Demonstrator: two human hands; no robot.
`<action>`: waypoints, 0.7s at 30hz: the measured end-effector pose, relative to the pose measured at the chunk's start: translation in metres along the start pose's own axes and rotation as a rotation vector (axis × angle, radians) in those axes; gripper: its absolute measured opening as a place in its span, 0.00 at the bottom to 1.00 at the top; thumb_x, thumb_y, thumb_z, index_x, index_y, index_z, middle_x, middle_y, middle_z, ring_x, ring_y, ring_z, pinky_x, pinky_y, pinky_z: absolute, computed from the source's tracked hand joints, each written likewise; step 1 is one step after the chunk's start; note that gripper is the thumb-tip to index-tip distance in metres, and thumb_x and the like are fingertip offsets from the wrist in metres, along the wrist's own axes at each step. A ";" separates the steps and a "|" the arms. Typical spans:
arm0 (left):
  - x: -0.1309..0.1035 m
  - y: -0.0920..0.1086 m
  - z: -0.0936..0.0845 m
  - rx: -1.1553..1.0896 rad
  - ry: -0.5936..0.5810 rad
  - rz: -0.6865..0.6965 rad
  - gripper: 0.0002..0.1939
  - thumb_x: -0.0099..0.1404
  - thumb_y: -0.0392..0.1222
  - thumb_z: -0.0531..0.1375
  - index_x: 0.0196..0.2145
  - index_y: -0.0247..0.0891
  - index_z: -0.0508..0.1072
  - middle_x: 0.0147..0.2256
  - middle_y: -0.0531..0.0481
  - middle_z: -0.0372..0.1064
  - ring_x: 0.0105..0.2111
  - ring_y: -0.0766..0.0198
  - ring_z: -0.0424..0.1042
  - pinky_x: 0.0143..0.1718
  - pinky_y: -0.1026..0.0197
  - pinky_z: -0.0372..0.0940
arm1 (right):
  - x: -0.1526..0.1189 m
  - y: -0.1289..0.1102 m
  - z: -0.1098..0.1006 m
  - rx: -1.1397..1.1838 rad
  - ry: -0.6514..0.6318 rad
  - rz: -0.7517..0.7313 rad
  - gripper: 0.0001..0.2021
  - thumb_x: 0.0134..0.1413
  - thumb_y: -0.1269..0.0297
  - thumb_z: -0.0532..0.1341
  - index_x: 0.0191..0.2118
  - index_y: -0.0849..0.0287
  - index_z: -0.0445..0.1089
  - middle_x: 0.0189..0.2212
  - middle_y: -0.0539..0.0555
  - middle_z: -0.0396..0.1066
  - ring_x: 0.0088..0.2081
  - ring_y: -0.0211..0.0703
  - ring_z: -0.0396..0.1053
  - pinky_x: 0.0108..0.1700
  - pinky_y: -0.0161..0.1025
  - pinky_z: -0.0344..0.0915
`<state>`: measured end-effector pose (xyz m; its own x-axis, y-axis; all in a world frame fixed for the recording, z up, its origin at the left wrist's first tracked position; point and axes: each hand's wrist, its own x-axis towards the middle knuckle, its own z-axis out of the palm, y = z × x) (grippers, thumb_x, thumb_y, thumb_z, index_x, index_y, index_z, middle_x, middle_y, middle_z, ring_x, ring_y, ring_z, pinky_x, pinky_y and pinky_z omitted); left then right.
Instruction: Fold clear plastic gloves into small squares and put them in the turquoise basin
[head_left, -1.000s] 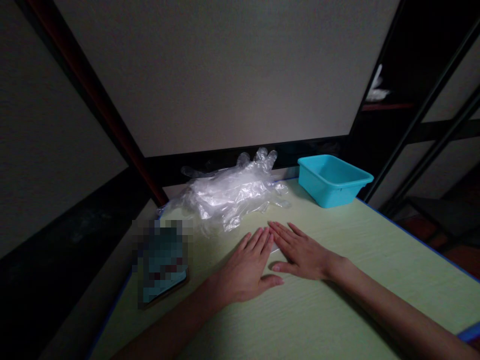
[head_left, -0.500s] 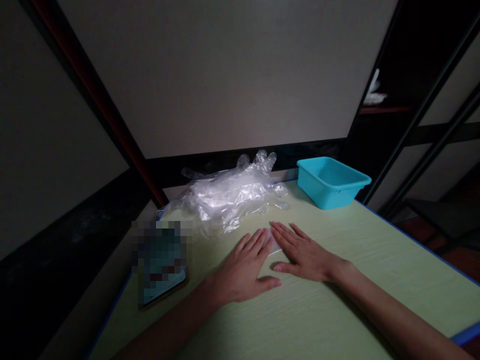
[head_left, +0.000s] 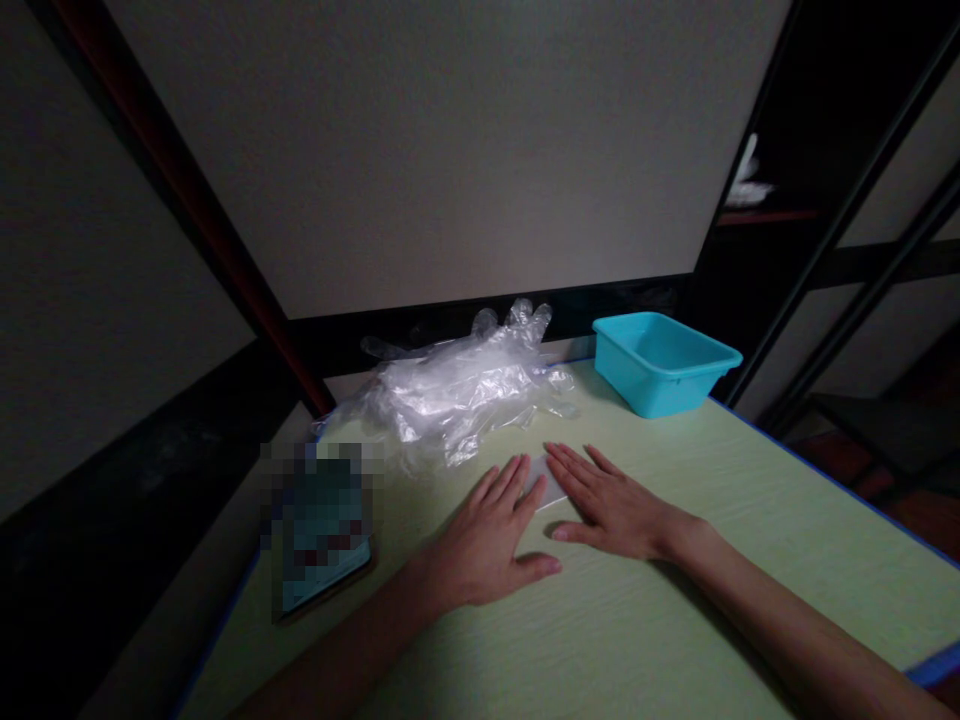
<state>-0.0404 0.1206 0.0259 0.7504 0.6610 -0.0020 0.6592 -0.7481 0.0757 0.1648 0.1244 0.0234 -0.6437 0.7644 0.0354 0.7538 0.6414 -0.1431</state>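
My left hand (head_left: 491, 540) lies flat with its fingers extended, its fingertips over the left side of a small whitish, flat piece (head_left: 550, 487) on the table. From the other side, my right hand (head_left: 611, 508) rests flat, fingers stretched out and tips on the piece's right side. Its kind is unclear, since both hands cover much of it; only the middle strip and a straight near edge show. Behind the hands sits a loose heap of clear plastic disposable gloves (head_left: 465, 390), apart from both.
A turquoise plastic basin (head_left: 664, 385) stands at the table's back right. At the left edge is a pixelated device like a phone or tablet (head_left: 326, 550). The pale green table (head_left: 600, 640) has blue edging and meets a panelled wall (head_left: 465, 150) behind.
My right hand has slid slightly to the right, so a wider strip of the whitish piece shows between the hands. My left hand stays nearly in place.
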 end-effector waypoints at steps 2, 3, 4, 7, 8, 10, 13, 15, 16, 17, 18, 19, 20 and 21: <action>0.000 0.000 0.000 -0.001 -0.001 -0.002 0.40 0.58 0.64 0.44 0.60 0.35 0.41 0.61 0.41 0.29 0.60 0.55 0.27 0.58 0.52 0.34 | 0.000 0.000 -0.001 -0.003 -0.004 0.005 0.42 0.50 0.38 0.41 0.60 0.71 0.40 0.60 0.67 0.36 0.60 0.52 0.34 0.59 0.53 0.37; 0.000 0.001 0.000 -0.002 -0.002 -0.004 0.40 0.58 0.64 0.44 0.60 0.36 0.41 0.61 0.41 0.29 0.60 0.55 0.27 0.58 0.52 0.34 | 0.000 0.000 -0.001 -0.005 -0.005 0.003 0.42 0.50 0.38 0.41 0.60 0.71 0.40 0.60 0.67 0.36 0.60 0.52 0.34 0.59 0.53 0.37; 0.000 0.001 0.000 -0.002 -0.005 -0.006 0.40 0.58 0.64 0.44 0.60 0.36 0.42 0.61 0.41 0.29 0.60 0.55 0.27 0.58 0.52 0.34 | 0.000 0.000 0.000 -0.007 -0.004 0.000 0.42 0.50 0.38 0.41 0.60 0.71 0.40 0.60 0.67 0.36 0.60 0.51 0.34 0.59 0.53 0.37; 0.000 0.001 0.000 -0.004 -0.015 -0.012 0.40 0.58 0.64 0.43 0.60 0.35 0.41 0.61 0.41 0.29 0.60 0.55 0.27 0.58 0.51 0.34 | -0.001 0.002 0.003 -0.010 0.018 -0.005 0.42 0.51 0.39 0.41 0.61 0.70 0.39 0.60 0.66 0.36 0.60 0.51 0.34 0.58 0.53 0.37; 0.000 0.001 0.000 -0.005 -0.018 -0.013 0.40 0.58 0.64 0.43 0.60 0.35 0.41 0.61 0.41 0.29 0.60 0.55 0.26 0.58 0.51 0.34 | -0.001 0.003 0.005 -0.008 0.032 -0.008 0.41 0.51 0.39 0.41 0.61 0.69 0.38 0.60 0.66 0.36 0.60 0.51 0.34 0.58 0.53 0.38; 0.001 0.001 0.000 -0.007 -0.020 -0.019 0.41 0.58 0.64 0.44 0.60 0.34 0.40 0.61 0.41 0.28 0.60 0.54 0.25 0.58 0.51 0.34 | -0.001 0.005 0.008 -0.003 0.068 -0.021 0.40 0.51 0.40 0.42 0.61 0.67 0.37 0.60 0.64 0.36 0.60 0.51 0.34 0.58 0.53 0.38; 0.001 0.001 0.000 -0.010 -0.001 -0.022 0.41 0.58 0.63 0.46 0.60 0.35 0.37 0.61 0.42 0.25 0.59 0.54 0.24 0.58 0.51 0.34 | -0.001 0.006 0.010 -0.004 0.103 -0.034 0.41 0.51 0.40 0.44 0.61 0.66 0.35 0.60 0.63 0.34 0.61 0.50 0.33 0.59 0.52 0.38; 0.000 0.001 -0.001 -0.012 0.011 -0.008 0.41 0.58 0.63 0.46 0.60 0.38 0.36 0.61 0.43 0.24 0.59 0.54 0.23 0.58 0.50 0.34 | -0.001 0.006 0.009 -0.004 0.107 -0.036 0.41 0.51 0.40 0.44 0.61 0.67 0.34 0.60 0.64 0.33 0.61 0.50 0.31 0.59 0.52 0.38; 0.000 0.001 -0.002 -0.015 0.013 0.003 0.40 0.59 0.62 0.46 0.60 0.40 0.36 0.61 0.45 0.24 0.59 0.54 0.23 0.58 0.50 0.34 | -0.001 0.006 0.009 -0.001 0.107 -0.037 0.41 0.51 0.40 0.44 0.61 0.67 0.33 0.60 0.63 0.33 0.61 0.49 0.31 0.59 0.52 0.38; 0.000 0.001 -0.003 -0.020 0.013 0.014 0.39 0.59 0.62 0.46 0.60 0.41 0.36 0.61 0.46 0.24 0.59 0.54 0.24 0.58 0.49 0.34 | -0.001 0.006 0.009 0.003 0.107 -0.040 0.41 0.51 0.40 0.44 0.61 0.66 0.33 0.61 0.63 0.32 0.61 0.49 0.31 0.59 0.51 0.38; 0.000 0.001 -0.003 -0.025 0.011 0.025 0.38 0.59 0.62 0.46 0.60 0.42 0.37 0.61 0.46 0.25 0.60 0.54 0.24 0.58 0.49 0.33 | -0.001 0.006 0.009 0.007 0.107 -0.043 0.41 0.51 0.41 0.44 0.61 0.65 0.32 0.61 0.63 0.32 0.61 0.49 0.31 0.59 0.51 0.38; 0.000 0.001 -0.004 -0.032 0.008 0.035 0.37 0.59 0.62 0.45 0.60 0.43 0.37 0.61 0.47 0.25 0.60 0.55 0.25 0.58 0.49 0.33 | -0.001 0.006 0.009 0.011 0.107 -0.047 0.41 0.51 0.41 0.44 0.61 0.65 0.32 0.61 0.62 0.32 0.61 0.49 0.31 0.59 0.52 0.38; 0.000 0.001 -0.005 -0.038 0.006 0.042 0.37 0.60 0.62 0.45 0.60 0.43 0.38 0.61 0.47 0.26 0.60 0.55 0.26 0.58 0.49 0.33 | -0.001 0.006 0.009 0.013 0.106 -0.051 0.40 0.51 0.41 0.44 0.62 0.64 0.32 0.61 0.62 0.32 0.61 0.48 0.31 0.59 0.51 0.38; 0.000 0.001 -0.005 -0.043 0.004 0.049 0.36 0.60 0.62 0.44 0.60 0.43 0.38 0.61 0.47 0.27 0.60 0.56 0.27 0.58 0.49 0.33 | -0.001 0.006 0.009 0.014 0.104 -0.054 0.40 0.51 0.41 0.44 0.62 0.64 0.32 0.61 0.62 0.32 0.61 0.48 0.31 0.59 0.51 0.37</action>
<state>-0.0403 0.1198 0.0314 0.7813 0.6242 0.0066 0.6192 -0.7763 0.1183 0.1693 0.1269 0.0135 -0.6659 0.7317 0.1458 0.7157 0.6817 -0.1521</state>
